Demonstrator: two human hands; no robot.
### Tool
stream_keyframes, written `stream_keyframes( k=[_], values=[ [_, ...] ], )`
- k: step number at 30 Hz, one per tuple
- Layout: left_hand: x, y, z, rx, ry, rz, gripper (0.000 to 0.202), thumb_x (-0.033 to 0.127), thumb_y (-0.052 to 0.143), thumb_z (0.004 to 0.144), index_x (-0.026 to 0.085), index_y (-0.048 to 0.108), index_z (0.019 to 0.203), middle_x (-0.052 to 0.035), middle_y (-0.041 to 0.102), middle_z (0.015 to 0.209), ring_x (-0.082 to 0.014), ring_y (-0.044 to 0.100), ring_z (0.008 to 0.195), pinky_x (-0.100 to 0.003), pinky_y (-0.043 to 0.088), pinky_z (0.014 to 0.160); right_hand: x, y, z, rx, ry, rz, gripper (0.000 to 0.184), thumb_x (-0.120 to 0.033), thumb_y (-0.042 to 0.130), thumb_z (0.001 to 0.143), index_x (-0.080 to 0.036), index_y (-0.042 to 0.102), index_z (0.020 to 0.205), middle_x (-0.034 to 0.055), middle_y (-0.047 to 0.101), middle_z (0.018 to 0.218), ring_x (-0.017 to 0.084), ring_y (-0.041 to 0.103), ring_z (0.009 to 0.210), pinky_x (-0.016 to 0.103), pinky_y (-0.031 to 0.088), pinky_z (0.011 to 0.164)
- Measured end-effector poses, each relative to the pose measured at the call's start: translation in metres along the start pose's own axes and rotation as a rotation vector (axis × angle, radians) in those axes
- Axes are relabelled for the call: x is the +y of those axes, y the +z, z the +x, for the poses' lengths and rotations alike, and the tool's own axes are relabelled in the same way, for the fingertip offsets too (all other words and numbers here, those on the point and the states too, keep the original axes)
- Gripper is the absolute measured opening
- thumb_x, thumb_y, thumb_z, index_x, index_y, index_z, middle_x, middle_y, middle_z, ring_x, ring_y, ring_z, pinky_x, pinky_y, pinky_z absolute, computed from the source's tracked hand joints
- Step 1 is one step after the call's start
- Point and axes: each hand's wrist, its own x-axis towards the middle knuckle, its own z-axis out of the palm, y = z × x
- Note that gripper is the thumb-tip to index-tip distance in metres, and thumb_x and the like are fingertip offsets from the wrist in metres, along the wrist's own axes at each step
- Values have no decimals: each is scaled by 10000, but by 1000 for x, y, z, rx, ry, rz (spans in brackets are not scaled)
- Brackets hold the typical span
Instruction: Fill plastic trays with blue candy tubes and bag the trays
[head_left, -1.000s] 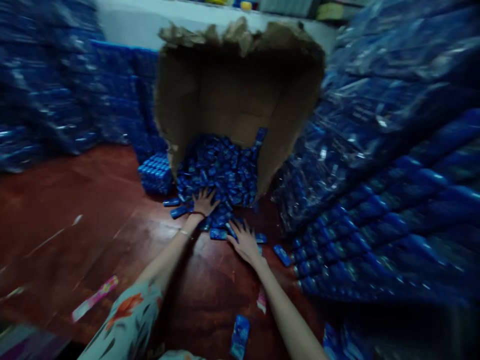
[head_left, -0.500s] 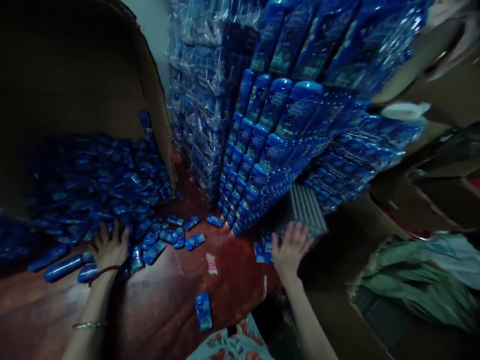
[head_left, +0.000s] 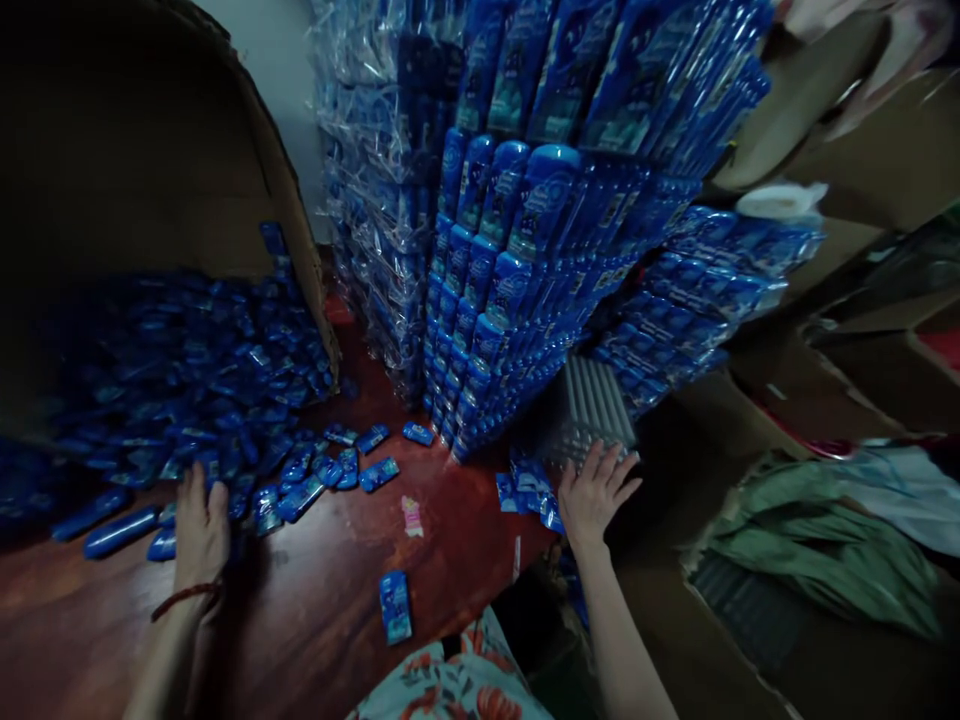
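Note:
My left hand (head_left: 201, 530) reaches to the front edge of a heap of small blue packets (head_left: 195, 370). Its fingers are stretched out and nothing shows in its grip. Close beside it lie blue rounded bottle-like pieces (head_left: 120, 532) and several loose packets (head_left: 300, 497). Fingers spread, my right hand (head_left: 598, 490) is at the near end of a grey ribbed stack (head_left: 596, 405); whether it touches the stack I cannot tell. A few blue packets (head_left: 529, 487) lie just left of that hand. One single packet (head_left: 395, 607) rests on the reddish-brown table (head_left: 322, 600) nearer to me.
A large open cardboard box (head_left: 300, 230) stands around the heap at left. Tall stacks of blue packs (head_left: 487, 260), partly in clear plastic (head_left: 375, 170), rise behind the table. At right, a carton (head_left: 720, 610) holds green cloth (head_left: 817, 540). A pink scrap (head_left: 412, 516) lies mid-table.
My left hand's fingers have drawn closer together at the heap's edge. My right hand has turned, its fingers spread to the right. More packets show beside it. The whole view has shifted slightly.

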Motion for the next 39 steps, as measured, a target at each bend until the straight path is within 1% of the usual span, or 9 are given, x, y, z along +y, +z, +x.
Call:
stream_keyframes(
  k=[7,11,16,21,25,28,31,35,39],
  values=[
    [20,-2,-27,-39,-70,-106,586,529,287,876,243,348,1383,-2,250,1510,-275,221,1387,-464,191,1149,4,8,20,-23,4,8,570,-286,317,922,-136,194,1459,165,229,1500,321,98,1397,543,251,1043],
    [28,-1,-33,-90,-38,-149,627,552,309,867,172,405,1357,-89,276,1494,-285,265,1370,-467,240,1128,5,9,16,-10,3,-26,570,-300,329,927,-150,192,1460,167,249,1492,337,134,1387,517,332,992],
    [44,0,-42,-116,-9,-154,589,560,383,841,223,463,1317,-81,298,1484,-300,309,1348,-452,407,1017,7,10,10,27,-12,2,571,-289,342,919,-151,206,1457,174,260,1482,362,129,1382,522,374,958],
    [59,8,-51,-174,100,-206,550,550,382,849,219,509,1270,-81,385,1434,-272,334,1339,-459,291,1102,11,12,11,63,-41,39,528,-259,331,909,-132,302,1421,169,318,1448,342,142,1384,513,347,992],
    [61,19,-56,-236,123,-215,524,547,402,847,239,516,1255,-71,369,1445,-272,343,1335,-453,399,1026,14,16,3,83,-37,53,470,-268,343,905,-133,406,1350,167,396,1385,327,149,1381,518,292,1018],
    [61,25,-59,-247,148,-211,518,555,413,842,234,539,1229,-76,392,1430,-274,359,1325,-470,365,1050,15,17,-2,63,-38,63,406,-277,343,906,-160,502,1260,156,458,1327,335,222,1349,536,274,998],
    [61,25,-60,-271,174,-223,514,570,427,831,230,577,1185,-74,431,1402,-269,378,1314,-462,306,1095,16,13,4,60,3,65,354,-307,363,905,-173,564,1164,153,545,1210,351,348,1256,538,295,924],
    [59,23,-63,-305,159,-245,503,583,432,825,240,604,1149,-63,485,1357,-259,393,1306,-440,344,1078,16,1,24,25,81,1,375,-407,409,882,-125,615,1019,173,615,961,323,508,958,480,331,791],
    [57,21,-66,-316,160,-256,536,594,424,821,203,619,1132,-97,532,1304,-262,441,1267,-458,352,1068,9,-14,27,-67,-32,-55,307,-336,417,866,-124,634,908,96,592,709,237,504,749,400,340,752]
  ],
)
